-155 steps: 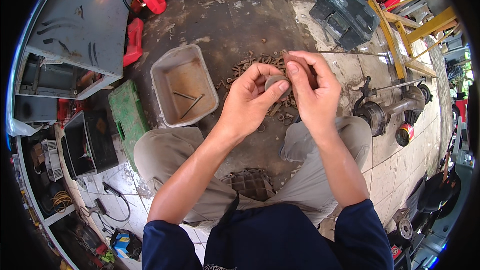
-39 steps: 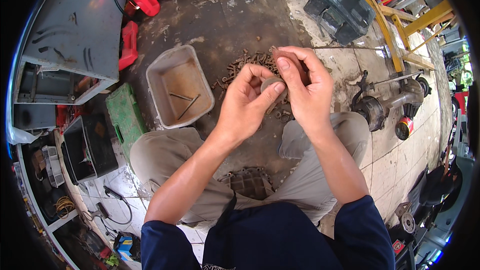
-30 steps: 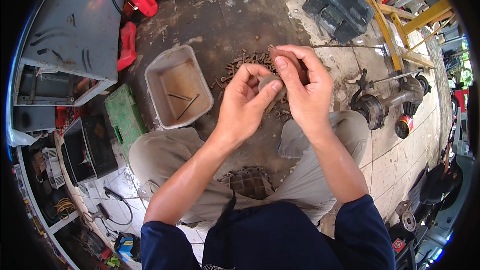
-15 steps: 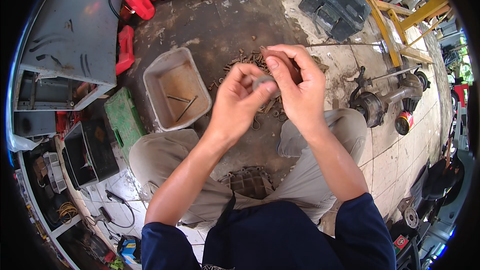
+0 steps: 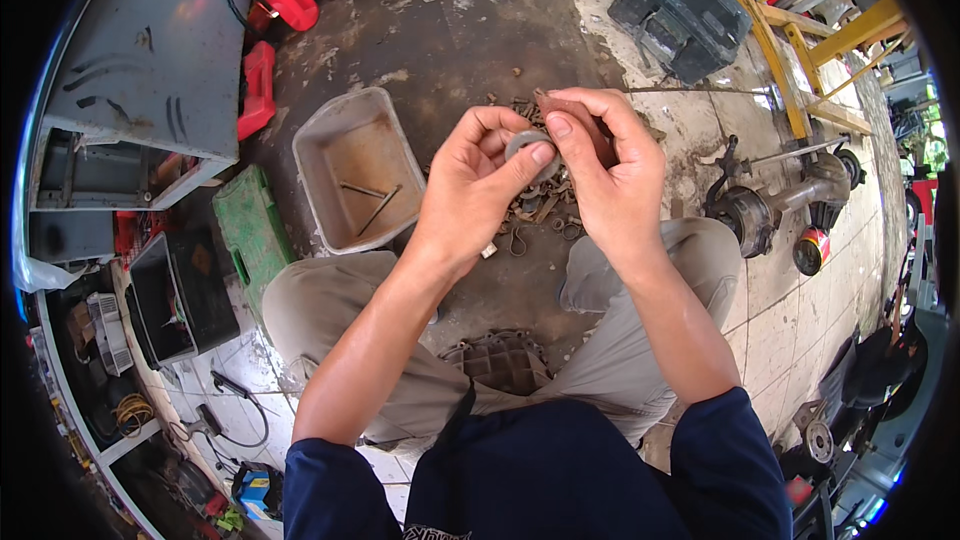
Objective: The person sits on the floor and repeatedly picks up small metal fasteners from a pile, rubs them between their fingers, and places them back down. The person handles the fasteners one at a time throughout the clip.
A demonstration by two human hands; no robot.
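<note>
My left hand (image 5: 462,185) pinches a small grey round disc, like a washer (image 5: 522,143), between thumb and fingers. Close beside it, my right hand (image 5: 618,175) is closed on a folded, reddish-brown piece of sandpaper (image 5: 584,116). Both hands are raised over a pile of rusty bolts and small metal parts (image 5: 541,208), partly covering it. To the left of the pile stands a grey plastic basin (image 5: 308,185) with two long thin bolts (image 5: 376,214) lying in it.
A green case (image 5: 252,235) and a black bin (image 5: 190,290) are at the left, below a grey metal cabinet (image 5: 150,50). A dark toolbox (image 5: 680,15) sits far right, near a yellow frame (image 5: 775,50). An axle assembly (image 5: 780,195) lies right. A ribbed metal casting (image 5: 497,360) rests between my legs.
The whole view has shifted slightly. My hands keep their holds, and the grey disc, blurred before, shows more clearly now beside the sandpaper.
</note>
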